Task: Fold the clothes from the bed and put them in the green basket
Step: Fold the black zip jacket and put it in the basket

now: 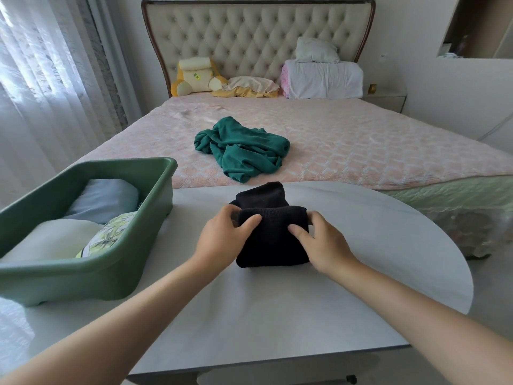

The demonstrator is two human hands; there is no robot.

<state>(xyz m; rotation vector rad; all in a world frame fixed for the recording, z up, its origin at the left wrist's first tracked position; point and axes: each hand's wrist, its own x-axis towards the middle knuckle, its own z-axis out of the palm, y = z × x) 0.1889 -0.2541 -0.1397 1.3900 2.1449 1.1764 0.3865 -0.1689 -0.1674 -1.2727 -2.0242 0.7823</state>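
**Two hands on a folded black garment**

Two hands are closed on a black garment (272, 232), which is folded into a compact bundle on the white table (374, 259). The left hand (222, 234) is clamped on the bundle's left edge, thumb on top and fingers curled around the far side. The right hand (322, 243) is clamped on the right edge in the same way, thumb laid on the cloth. A further flap of the same black fabric is seen behind the fold, lying flat on the table.

The green basket (116, 276) is set on the table to the left, near the bundle but apart from it. Three folded items are held in it: a blue one (107, 198) at the far end, a white one (52, 240) at the near left, and a leaf-printed one (108, 234) against the right wall.

On the bed (361, 145) a teal garment (241, 148) is left crumpled and unfolded; it may be one piece, though that cannot be told. Pillows (322, 76) are stacked at the headboard (249, 37).
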